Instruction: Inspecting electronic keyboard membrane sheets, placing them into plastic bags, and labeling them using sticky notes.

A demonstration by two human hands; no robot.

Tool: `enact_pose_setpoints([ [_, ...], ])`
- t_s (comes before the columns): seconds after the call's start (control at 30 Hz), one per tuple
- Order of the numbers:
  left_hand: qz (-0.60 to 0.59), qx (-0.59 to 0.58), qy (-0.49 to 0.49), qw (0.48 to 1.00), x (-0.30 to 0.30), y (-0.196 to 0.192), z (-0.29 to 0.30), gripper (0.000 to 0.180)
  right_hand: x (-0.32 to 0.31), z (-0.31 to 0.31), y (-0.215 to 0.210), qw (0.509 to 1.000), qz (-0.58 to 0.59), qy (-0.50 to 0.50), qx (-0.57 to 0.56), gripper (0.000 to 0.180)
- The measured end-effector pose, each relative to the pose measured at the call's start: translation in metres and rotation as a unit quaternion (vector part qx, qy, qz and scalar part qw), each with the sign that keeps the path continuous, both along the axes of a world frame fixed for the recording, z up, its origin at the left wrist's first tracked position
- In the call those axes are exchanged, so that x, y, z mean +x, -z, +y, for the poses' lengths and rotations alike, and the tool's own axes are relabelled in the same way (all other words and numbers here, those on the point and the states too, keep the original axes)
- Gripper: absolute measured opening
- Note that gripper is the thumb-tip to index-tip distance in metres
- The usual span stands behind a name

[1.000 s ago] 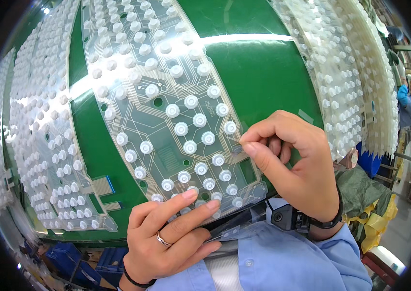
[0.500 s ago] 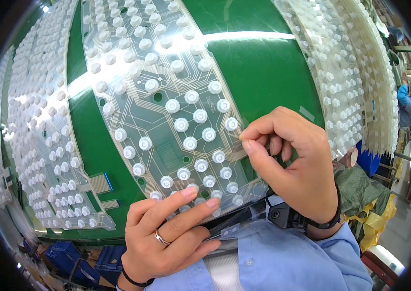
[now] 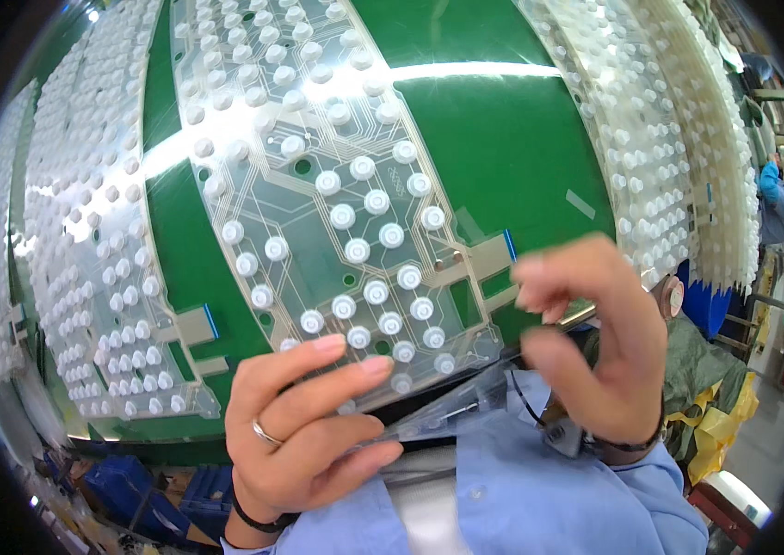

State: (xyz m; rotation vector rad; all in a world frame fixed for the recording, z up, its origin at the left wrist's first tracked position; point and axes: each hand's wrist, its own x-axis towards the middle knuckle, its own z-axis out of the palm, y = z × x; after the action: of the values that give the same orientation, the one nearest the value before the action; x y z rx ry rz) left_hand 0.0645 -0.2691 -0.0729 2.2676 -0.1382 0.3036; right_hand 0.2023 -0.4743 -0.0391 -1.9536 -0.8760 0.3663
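A clear membrane keyboard sheet (image 3: 308, 277) with printed traces and rows of white round domes lies on a green work surface. My left hand (image 3: 304, 425) reaches over its near edge. Two outstretched fingers rest on the sheet's lower domes, and the others curl below the edge. Off the sheet's right side, beside its grey flat tail (image 3: 484, 259) with a blue tip, hovers my right hand (image 3: 595, 342). It is smeared by motion, with thumb and forefinger apart and nothing visible between them.
Similar domed sheets lie to the left (image 3: 96, 277), and a thick overlapping stack (image 3: 660, 157) stands at the right. A small translucent strip (image 3: 580, 203) sits on the green surface (image 3: 493, 139). Blue bins (image 3: 123, 486) are below left. Another person (image 3: 780, 194) sits at far right.
My right hand has drawn off the sheet toward the lower right, and its pinch has opened. The blue-tipped tail, hidden before, now shows. My left hand stays at the near edge.
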Motion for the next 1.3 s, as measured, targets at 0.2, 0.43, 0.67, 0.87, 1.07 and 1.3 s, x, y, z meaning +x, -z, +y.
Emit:
enact_pose_setpoints([
  [0.2,-0.017,-0.017,-0.038,0.999,-0.005,-0.002,-0.005,0.021,-0.040,-0.022,0.005,0.997,0.043,-0.055,0.014,0.034],
  [0.43,0.028,-0.027,-0.070,0.997,-0.016,-0.014,-0.013,0.016,-0.045,-0.032,0.012,0.981,-0.179,-0.050,0.064,0.031],
  [0.67,0.037,-0.085,-0.072,0.993,-0.022,-0.013,-0.020,0.016,-0.054,-0.034,0.015,0.992,0.118,-0.014,0.044,0.045],
  [0.87,0.042,-0.019,-0.085,0.995,-0.020,-0.014,-0.024,0.015,-0.052,-0.035,0.016,0.996,-0.029,-0.022,0.079,0.026],
  [1.07,0.029,0.055,-0.022,0.998,-0.014,-0.014,-0.027,0.020,-0.034,-0.037,0.003,0.988,-0.085,-0.049,0.117,0.008],
  [1.3,0.013,0.115,0.067,0.991,-0.001,0.001,-0.032,0.023,-0.023,-0.017,0.016,0.980,0.183,0.078,0.007,0.008],
])
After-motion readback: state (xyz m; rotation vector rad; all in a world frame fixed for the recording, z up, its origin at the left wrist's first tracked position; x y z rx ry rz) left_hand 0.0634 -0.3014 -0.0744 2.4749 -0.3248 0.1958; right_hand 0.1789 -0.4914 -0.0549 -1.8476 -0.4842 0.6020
